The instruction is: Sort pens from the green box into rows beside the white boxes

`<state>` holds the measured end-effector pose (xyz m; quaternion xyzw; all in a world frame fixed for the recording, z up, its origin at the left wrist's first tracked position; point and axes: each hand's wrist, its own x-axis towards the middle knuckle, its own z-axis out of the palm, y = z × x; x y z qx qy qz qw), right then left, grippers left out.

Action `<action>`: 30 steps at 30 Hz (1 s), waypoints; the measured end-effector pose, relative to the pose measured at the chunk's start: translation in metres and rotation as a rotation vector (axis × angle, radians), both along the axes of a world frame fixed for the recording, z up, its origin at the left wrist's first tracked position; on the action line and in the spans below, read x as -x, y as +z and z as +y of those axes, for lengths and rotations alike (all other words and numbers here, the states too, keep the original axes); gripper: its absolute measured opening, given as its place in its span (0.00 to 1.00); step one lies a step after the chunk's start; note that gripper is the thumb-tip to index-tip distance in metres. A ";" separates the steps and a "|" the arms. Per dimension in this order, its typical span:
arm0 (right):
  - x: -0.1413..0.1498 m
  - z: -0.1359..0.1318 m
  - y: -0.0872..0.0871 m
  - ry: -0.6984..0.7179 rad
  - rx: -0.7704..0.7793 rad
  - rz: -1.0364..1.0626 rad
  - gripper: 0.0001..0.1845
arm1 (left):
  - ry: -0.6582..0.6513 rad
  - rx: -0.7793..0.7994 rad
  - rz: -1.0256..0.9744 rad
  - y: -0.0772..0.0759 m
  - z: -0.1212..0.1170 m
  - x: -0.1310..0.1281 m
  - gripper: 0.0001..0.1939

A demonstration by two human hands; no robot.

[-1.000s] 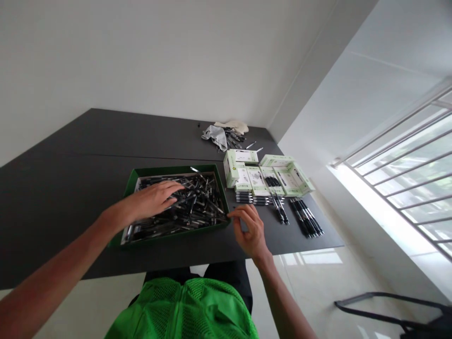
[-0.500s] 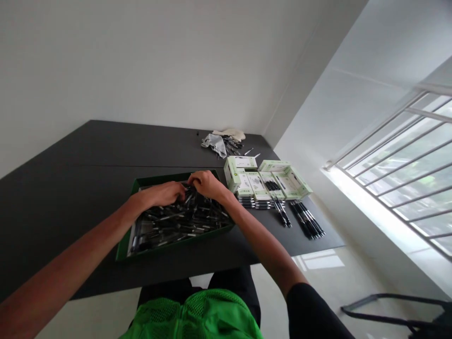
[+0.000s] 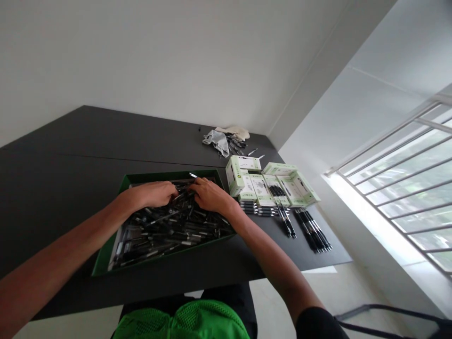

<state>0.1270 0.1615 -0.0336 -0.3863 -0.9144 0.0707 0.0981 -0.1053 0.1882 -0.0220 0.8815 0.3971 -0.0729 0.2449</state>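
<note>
A green-rimmed box (image 3: 106,256) full of jumbled black pens (image 3: 176,226) stands on the dark table in front of me. My left hand (image 3: 158,193) reaches over its far side, fingers curled closed around pens in the pile. Close by on the right, my right hand (image 3: 209,194) is closed too, fingertips pinching among the pens. A pale pen tip (image 3: 193,175) sticks up just beyond its fingers. How many pens either hand grips is hidden.
Right of the box are white-and-green cartons (image 3: 245,163), stacked pens (image 3: 266,210), an open carton (image 3: 298,188) and a row of pens (image 3: 313,230). Two pens (image 3: 286,221) lean from a carton. Behind lie a grey cloth (image 3: 216,141), a cream cloth (image 3: 236,132) and loose pens.
My right hand has moved from the box's right edge into the far part of the pen pile. My left hand has gone from lying over the pens to closing on them.
</note>
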 end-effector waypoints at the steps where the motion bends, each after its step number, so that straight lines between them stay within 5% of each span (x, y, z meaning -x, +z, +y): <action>1: 0.001 -0.001 0.002 -0.006 -0.032 -0.013 0.20 | 0.002 -0.001 0.005 0.000 0.000 -0.001 0.20; 7: 0.005 -0.005 0.005 0.110 -0.014 -0.092 0.20 | 0.057 -0.068 0.069 0.002 -0.005 -0.003 0.17; 15: 0.009 -0.009 0.023 0.022 0.014 -0.255 0.14 | 0.202 -0.256 0.160 0.013 -0.002 -0.005 0.16; 30: 0.011 -0.010 0.022 -0.060 0.049 -0.289 0.16 | 0.225 -0.206 0.287 0.008 -0.006 -0.005 0.19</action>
